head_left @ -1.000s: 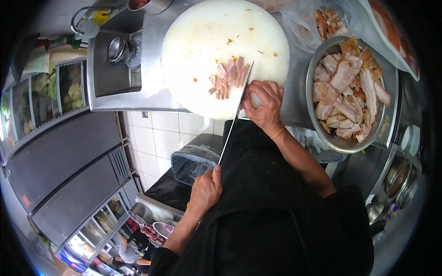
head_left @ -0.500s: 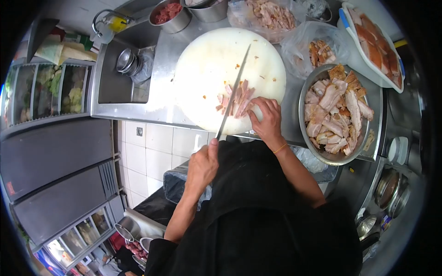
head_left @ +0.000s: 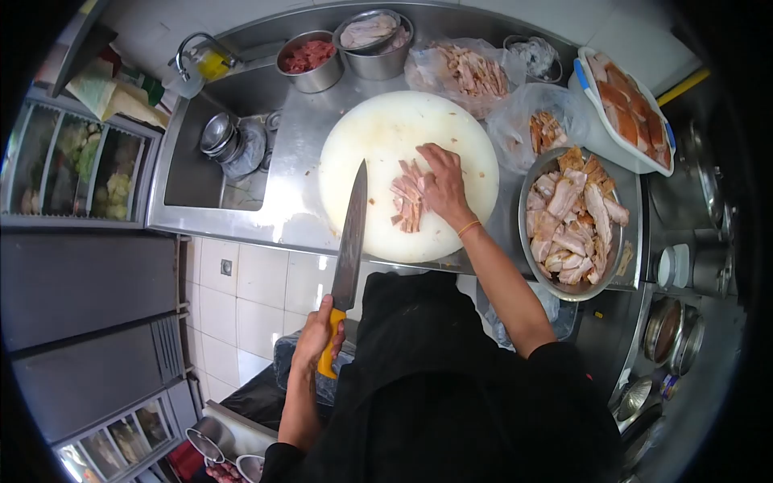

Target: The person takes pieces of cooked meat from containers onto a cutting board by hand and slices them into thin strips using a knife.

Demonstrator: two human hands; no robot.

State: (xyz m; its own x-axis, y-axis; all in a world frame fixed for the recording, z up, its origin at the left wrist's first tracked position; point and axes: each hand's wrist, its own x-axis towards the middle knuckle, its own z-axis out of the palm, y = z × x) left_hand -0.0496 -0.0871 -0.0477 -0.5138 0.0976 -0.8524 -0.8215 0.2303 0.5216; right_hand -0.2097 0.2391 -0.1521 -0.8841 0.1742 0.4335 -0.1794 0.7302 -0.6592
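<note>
Left hand (head_left: 312,340) closed round the yellow handle of a long, broad steel knife (head_left: 349,241), blade pointing away over the left part of a round white cutting board (head_left: 378,121) – clear of the meat, presumably leaving the other hand room; right hand (head_left: 443,183) bent over the right side of a small heap of pinkish-brown meat strips (head_left: 408,211) near mid-board, touching it, probably to steady or gather it; whether its fingers pinch any strip, cannot tell. Wide, round steel bowl (head_left: 558,293) of pale meat slices (head_left: 573,229) stands just right of the board – likely for easy reach.
</note>
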